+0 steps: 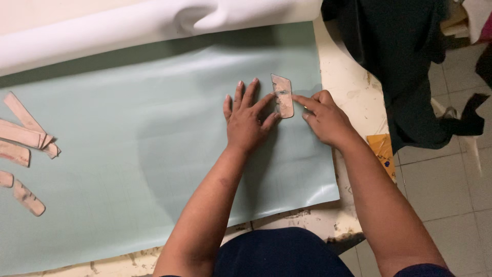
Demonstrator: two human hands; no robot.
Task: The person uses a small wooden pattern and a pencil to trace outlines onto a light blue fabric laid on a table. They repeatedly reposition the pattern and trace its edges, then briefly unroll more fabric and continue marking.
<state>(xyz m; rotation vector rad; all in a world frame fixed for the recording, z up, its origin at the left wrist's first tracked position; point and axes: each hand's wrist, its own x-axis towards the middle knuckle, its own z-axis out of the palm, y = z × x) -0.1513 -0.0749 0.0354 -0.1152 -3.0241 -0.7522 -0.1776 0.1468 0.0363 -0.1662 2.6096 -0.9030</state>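
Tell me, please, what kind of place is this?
Probably a small workshop for cutting sheet material, perhaps leather or vinyl. A pale green sheet unrolls over a stained worktable, both hands press a worn template on it, and similar pattern pieces lie at the left.

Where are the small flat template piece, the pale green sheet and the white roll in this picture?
Template piece (282,96): head view, on its worn flat face between the two hands.
Pale green sheet (128,133): head view, on its bare middle.
White roll (128,28): head view, on its curved side.
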